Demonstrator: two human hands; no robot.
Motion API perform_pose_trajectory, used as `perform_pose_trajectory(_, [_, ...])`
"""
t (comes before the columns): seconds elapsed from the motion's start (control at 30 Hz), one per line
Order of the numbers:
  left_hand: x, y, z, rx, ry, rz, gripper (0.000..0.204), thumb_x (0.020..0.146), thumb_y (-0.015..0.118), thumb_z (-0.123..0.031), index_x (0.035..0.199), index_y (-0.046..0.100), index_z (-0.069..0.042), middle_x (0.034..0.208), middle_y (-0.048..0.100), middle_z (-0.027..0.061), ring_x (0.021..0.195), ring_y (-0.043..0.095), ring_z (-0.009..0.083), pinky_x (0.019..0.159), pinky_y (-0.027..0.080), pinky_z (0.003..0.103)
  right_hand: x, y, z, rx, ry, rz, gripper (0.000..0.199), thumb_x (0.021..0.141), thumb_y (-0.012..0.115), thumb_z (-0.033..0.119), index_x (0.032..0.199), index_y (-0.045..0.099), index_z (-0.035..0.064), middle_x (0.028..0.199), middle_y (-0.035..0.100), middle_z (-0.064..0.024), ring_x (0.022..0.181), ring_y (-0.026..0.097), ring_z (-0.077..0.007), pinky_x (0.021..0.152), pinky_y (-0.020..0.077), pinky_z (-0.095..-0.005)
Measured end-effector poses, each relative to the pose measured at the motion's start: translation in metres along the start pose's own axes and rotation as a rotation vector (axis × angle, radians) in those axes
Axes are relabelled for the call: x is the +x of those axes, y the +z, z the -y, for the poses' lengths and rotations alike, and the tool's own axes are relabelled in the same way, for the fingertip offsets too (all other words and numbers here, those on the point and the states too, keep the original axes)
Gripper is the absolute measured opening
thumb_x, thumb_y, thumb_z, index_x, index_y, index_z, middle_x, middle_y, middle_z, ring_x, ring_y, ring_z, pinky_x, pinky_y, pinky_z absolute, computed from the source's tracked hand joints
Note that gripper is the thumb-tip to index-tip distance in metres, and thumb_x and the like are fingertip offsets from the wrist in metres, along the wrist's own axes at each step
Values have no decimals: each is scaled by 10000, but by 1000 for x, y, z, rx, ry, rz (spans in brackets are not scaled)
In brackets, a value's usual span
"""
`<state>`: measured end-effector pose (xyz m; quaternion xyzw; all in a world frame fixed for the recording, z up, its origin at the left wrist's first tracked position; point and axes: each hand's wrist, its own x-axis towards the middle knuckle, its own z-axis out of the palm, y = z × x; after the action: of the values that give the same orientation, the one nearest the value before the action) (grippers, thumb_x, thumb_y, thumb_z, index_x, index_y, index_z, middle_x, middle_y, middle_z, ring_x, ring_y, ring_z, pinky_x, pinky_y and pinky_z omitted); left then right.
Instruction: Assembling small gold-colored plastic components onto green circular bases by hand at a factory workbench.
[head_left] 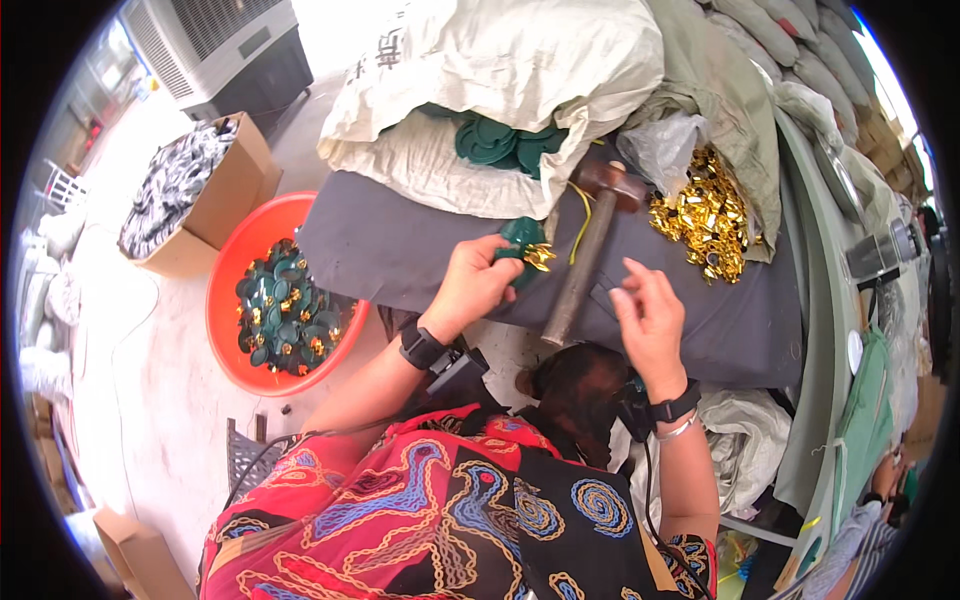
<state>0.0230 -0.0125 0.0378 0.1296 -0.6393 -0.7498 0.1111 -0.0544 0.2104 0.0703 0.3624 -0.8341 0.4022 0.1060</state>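
Observation:
My left hand [472, 283] pinches a dark green round plastic piece [520, 233] over the grey-covered work surface [400, 235]. A shiny gold metal piece [539, 257] shows at the green piece's lower right; the join between them is too small to make out. To the right, my right hand [652, 322] is raised with its fingers apart and nothing visible in them. Between my hands a hammer [585, 250] lies on the surface, its head at the far end. A pile of small gold pieces [710, 215] lies beyond my right hand, beside a clear plastic bag [668, 150].
A white woven sack [500, 60] gapes toward me, with green discs [490, 143] in its mouth. On the floor at left stands an orange-red tub [222, 320] of green and gold pieces. Behind it are a cardboard box [215, 205] and an air cooler [215, 60].

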Motion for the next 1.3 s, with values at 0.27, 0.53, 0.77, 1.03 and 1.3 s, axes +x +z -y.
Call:
perform_pose_trajectory(0.27, [-39, 9, -9, 109, 49, 143, 99, 843, 545, -54, 880, 589, 26, 667, 578, -1, 523, 539, 53, 464, 419, 213, 6, 33, 45, -168, -504, 231, 498, 738, 695, 63, 1197, 502, 45, 942, 541, -123, 764, 597, -304, 616, 499, -376])
perform_pose_trajectory(0.53, [-57, -36, -25, 169, -49, -14, 183, 821, 626, -77, 987, 604, -4, 736, 619, 10, 566, 586, 74, 488, 476, 223, 12, 43, 51, 294, -250, 334, 498, 766, 716, 114, 1199, 494, 6, 878, 569, -131, 657, 599, -252, 589, 489, -349])
perform_pose_trajectory(0.77, [-69, -214, -19, 238, 201, -728, 161, 813, 559, -74, 901, 595, 56, 684, 615, 62, 462, 547, 101, 403, 406, 211, 40, -4, -64, 14, 150, 16, 303, 769, 686, 101, 1038, 600, -8, 882, 627, -145, 714, 624, -198, 641, 502, -312])
perform_pose_trajectory(1.03, [-40, -293, 13, 1236, -115, -992, 415, 746, 597, -307, 995, 569, 25, 943, 627, 280, 929, 608, 409, 818, 467, 480, 79, -23, -116, -525, 138, 200, 404, 779, 665, 85, 1162, 554, 19, 971, 582, -231, 871, 589, -390, 790, 476, -428])
perform_pose_trajectory(1.3, [52, -110, -35, 1130, 489, -347, 266, 727, 615, -138, 957, 660, -13, 902, 636, 179, 836, 614, 357, 736, 493, 406, 90, -12, -118, -712, 227, 236, 344, 738, 710, 65, 1017, 522, -7, 1033, 520, -259, 932, 574, -429, 789, 485, -464])
